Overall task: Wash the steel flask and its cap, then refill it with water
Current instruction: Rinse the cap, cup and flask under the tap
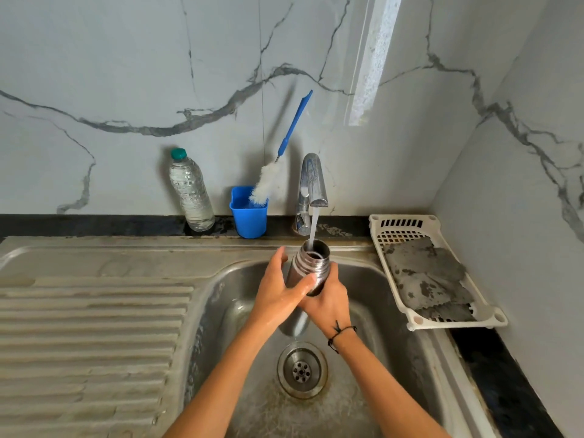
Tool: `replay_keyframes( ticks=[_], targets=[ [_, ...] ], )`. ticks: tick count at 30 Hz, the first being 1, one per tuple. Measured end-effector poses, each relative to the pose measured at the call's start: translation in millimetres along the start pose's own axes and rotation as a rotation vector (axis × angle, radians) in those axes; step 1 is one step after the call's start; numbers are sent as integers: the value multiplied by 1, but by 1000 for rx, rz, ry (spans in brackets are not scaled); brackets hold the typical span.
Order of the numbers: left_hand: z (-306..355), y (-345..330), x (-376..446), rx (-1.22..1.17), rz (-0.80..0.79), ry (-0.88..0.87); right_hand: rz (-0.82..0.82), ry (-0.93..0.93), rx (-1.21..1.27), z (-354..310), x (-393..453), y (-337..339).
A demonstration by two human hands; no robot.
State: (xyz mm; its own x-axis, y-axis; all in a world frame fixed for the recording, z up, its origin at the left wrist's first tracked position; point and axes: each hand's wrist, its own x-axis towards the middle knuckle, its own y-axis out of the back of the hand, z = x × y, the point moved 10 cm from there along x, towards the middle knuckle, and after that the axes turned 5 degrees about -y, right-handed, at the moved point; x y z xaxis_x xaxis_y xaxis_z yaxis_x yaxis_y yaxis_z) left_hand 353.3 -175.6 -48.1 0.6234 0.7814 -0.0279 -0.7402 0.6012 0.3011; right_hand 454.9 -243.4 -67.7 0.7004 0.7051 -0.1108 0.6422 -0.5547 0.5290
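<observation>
Got the flask in both hands over the sink, mid-frame, tilted with its open mouth right under the tap, water running in. My right hand is wrapped round the body, my left hand cupped against its side (thumb across the front). Brush sits in the blue cup behind.

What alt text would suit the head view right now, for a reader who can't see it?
Both hands, left hand and right hand, grip an uncapped steel flask over the steel sink, with water from the chrome tap running into its mouth. A blue-handled bottle brush stands in a blue cup behind.
</observation>
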Motion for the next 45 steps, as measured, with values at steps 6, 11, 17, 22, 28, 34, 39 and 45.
replay_keyframes(
  ticks=[6,11,17,22,28,34,39,45],
  targets=[
    [-4,3,1,59,-28,37,-35,-64,1,11,2,9],
    [-9,-10,4,22,-82,74,-123,-105,-76,18,0,5],
    [-10,-22,11,-43,-189,138,-210,-150,-39,15,2,-3],
    [-3,-31,30,150,-328,220,-394,-428,466,33,-12,-26],
    [-19,-32,26,112,-427,458,-463,-719,773,52,-22,-52],
    [-44,-25,10,94,-348,544,-521,-868,876,76,-34,-71],
    [-51,-30,5,-58,-286,536,-527,-945,964,87,-39,-79],
    [-51,-36,10,-192,-263,548,-521,-968,979,88,-33,-74]
  ],
)
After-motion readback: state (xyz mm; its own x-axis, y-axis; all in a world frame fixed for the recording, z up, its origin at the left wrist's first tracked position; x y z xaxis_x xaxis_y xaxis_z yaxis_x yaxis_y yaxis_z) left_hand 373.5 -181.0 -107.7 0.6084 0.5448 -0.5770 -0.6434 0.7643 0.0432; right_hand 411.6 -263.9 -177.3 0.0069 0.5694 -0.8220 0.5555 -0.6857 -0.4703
